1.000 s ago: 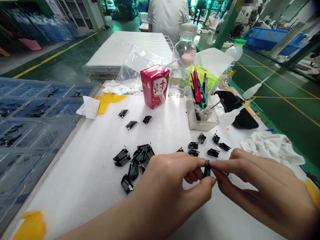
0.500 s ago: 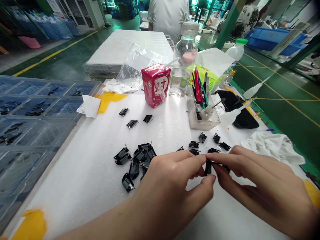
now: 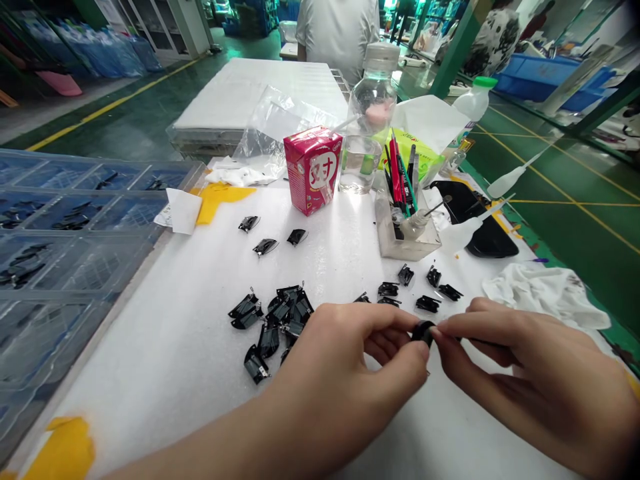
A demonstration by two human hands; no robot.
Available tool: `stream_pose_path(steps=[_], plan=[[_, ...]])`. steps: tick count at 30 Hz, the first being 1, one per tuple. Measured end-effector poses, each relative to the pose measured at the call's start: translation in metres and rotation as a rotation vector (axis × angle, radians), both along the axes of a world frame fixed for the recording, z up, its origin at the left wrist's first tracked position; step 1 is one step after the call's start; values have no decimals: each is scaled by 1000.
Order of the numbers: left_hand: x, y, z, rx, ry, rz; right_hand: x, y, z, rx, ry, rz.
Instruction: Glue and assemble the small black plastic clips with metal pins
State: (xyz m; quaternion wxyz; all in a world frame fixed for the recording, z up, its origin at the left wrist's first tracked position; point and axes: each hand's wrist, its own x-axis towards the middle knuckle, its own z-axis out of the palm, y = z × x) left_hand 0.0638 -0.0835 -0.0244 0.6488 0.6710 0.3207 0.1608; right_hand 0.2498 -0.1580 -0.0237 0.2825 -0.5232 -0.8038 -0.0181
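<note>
Between thumb and fingers, my left hand (image 3: pixel 350 360) pinches a small black part (image 3: pixel 423 332) above the white work surface (image 3: pixel 175 347). My right hand (image 3: pixel 520 360) touches the same part from the right with its thumb and forefinger pressed together; a thin dark tool, partly hidden, lies along its fingers. Left of my hands is a pile of black parts (image 3: pixel 280 313). Several more black parts (image 3: pixel 428 304) lie scattered just beyond my fingers, and three others (image 3: pixel 264 247) sit farther back.
A compartment tray (image 3: pixel 75 260) fills the left side. Behind the parts stand a red drink carton (image 3: pixel 313 170), a clear bottle (image 3: pixel 373 100) and a tool holder (image 3: pixel 407 247). A white cloth (image 3: pixel 547 293) lies at right. A person in white (image 3: pixel 337 33) sits ahead.
The held black part has turned and now looks rounder from this view. My right hand has shifted slightly, and its fingertips are closer to the part.
</note>
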Motion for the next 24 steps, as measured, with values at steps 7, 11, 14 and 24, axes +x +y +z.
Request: stream_pose_path(steps=[7,11,14,24], plan=[[2,13,6,-324,-15,139,7,-18,0,-312,100,87],[2,17,9,-341,-10,160,6,-18,-5,-721,43,325],[2,17,9,-350,-6,170,4,-14,-11,-843,71,436],[1,16,6,-334,-24,150,4,-11,-13,-872,15,430]])
